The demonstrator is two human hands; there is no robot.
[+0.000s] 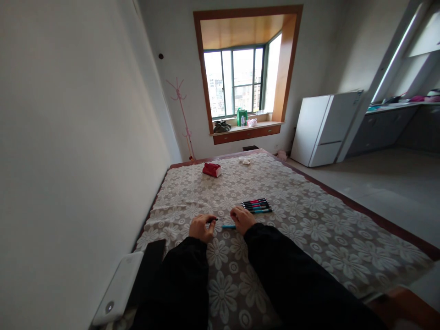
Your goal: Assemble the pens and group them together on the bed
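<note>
My left hand (202, 228) is closed, thumb and fingers pinching a small dark pen part (213, 220). Just across from it, my right hand (242, 220) pinches a thin, pale stick that looks like a pen refill (224, 217), which spans the short gap between the hands. Whether the refill enters the dark part is too small to tell. Below that gap, a blue pen barrel (228, 227) lies on the tablecloth, its right end hidden by my right hand. Beyond that hand, several pens (256, 205) lie side by side, black, red and blue.
A patterned tablecloth (309, 224) covers the table. Farther back are a red tissue pack (212, 170) and a small pale item (245, 162). A white device (118, 286) and a dark flat object (151, 261) stand at the left, by the wall.
</note>
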